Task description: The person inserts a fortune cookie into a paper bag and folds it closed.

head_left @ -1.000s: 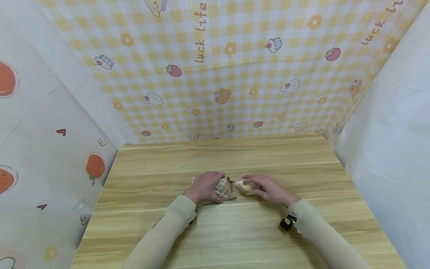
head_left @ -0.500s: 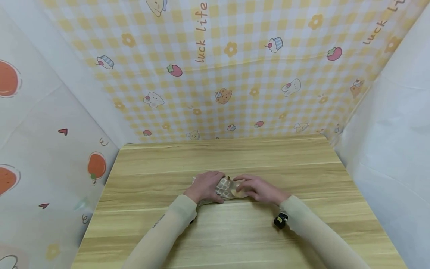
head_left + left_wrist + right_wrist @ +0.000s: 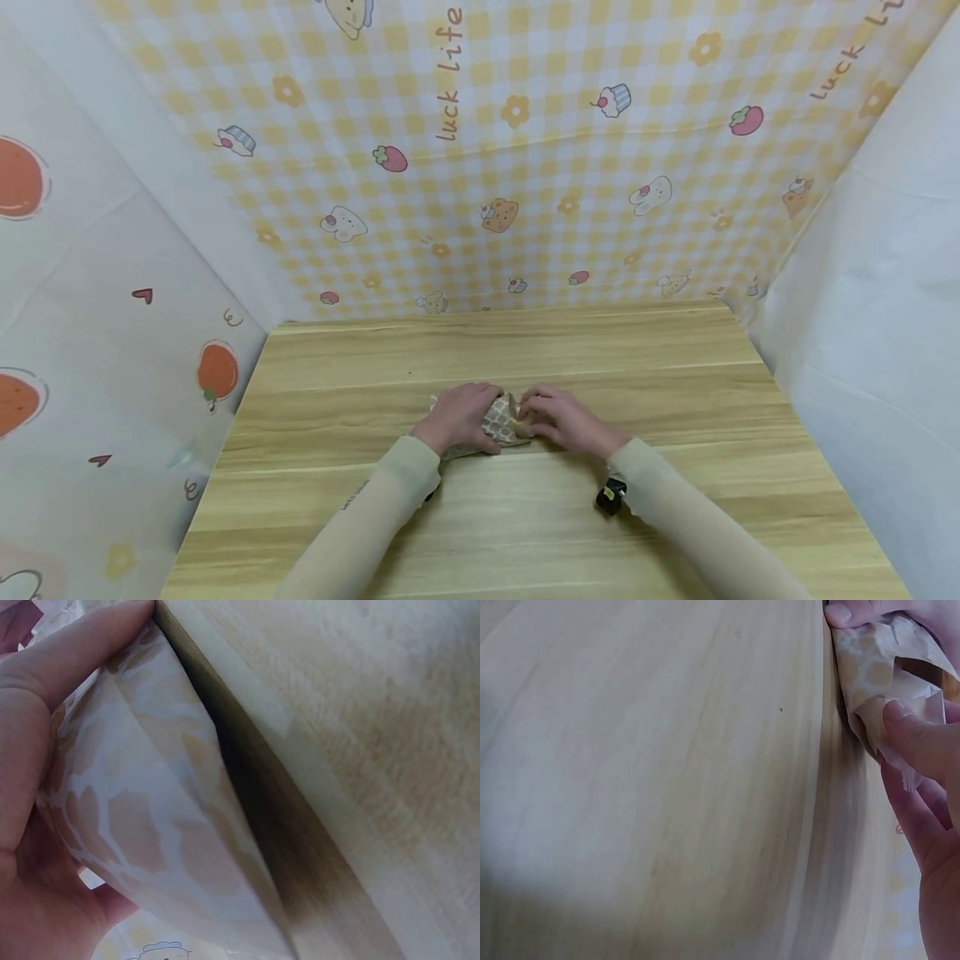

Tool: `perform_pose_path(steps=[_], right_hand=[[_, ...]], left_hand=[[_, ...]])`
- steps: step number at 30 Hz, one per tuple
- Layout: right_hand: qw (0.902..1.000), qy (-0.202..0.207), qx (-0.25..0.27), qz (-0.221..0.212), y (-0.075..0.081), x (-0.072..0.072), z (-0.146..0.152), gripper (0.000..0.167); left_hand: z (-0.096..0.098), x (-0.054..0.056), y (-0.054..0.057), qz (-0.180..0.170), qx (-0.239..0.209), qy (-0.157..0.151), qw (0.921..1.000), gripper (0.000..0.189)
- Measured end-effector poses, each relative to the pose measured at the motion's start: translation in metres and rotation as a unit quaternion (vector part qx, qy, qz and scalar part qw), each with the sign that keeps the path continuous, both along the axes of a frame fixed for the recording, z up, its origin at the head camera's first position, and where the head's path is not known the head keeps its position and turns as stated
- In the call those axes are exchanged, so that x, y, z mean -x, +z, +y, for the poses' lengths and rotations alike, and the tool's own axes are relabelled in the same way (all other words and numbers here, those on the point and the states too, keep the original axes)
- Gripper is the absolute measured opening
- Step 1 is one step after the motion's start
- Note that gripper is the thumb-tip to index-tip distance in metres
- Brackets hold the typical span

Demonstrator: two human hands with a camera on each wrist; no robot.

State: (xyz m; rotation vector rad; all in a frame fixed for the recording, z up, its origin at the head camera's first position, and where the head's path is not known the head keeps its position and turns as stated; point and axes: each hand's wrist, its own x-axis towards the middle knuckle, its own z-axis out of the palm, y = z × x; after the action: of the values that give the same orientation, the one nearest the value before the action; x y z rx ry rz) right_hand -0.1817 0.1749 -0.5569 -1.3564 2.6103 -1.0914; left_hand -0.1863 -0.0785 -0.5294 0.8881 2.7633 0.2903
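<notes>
A paper bag with a brown-and-white patch pattern lies on its side on the table. My left hand grips it from above; in the left wrist view the thumb lies along the patterned paper. Facing right, the bag's mouth is spread. There my right hand pinches a small pale-yellow item in a clear wrapper, partly inside the opening. Crinkled wrapper shows under the right thumb in the right wrist view. The rest of the item is hidden by paper and fingers.
The wood-grain table reaches back to a yellow checked cloth wall. White sheets hang at the left and right sides. A small black device sits at the right wrist.
My right hand has moved left with the wrapped item, from just beside the bag into its mouth. The left hand has stayed on the bag.
</notes>
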Motion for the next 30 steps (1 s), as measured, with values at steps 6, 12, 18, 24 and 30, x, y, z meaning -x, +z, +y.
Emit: perform_pose_path(steps=[6,12,18,24,30], right_hand=[[0.9998,0.016,0.008,0.013,-0.003,0.0,-0.007,0.022],[0.9995,0.016,0.022,0.016,-0.008,0.001,-0.015,0.02],[0.9992,-0.006,0.031,-0.025,-0.01,0.0,-0.02,0.025],[0.9973,-0.038,0.029,-0.057,-0.011,-0.001,-0.028,0.027],[0.993,-0.041,0.048,-0.1,-0.013,-0.002,-0.036,0.026]], left_hand=[[0.0,-0.001,-0.001,-0.002,-0.011,0.0,0.9999,0.09],[-0.001,-0.001,-0.001,0.001,-0.022,-0.002,0.9998,0.09],[-0.001,-0.001,-0.003,0.006,-0.021,-0.001,0.9998,0.09],[-0.002,0.0,-0.004,0.004,-0.021,-0.001,0.9998,0.091],[-0.002,0.0,-0.003,0.002,-0.034,0.003,0.9994,0.089]])
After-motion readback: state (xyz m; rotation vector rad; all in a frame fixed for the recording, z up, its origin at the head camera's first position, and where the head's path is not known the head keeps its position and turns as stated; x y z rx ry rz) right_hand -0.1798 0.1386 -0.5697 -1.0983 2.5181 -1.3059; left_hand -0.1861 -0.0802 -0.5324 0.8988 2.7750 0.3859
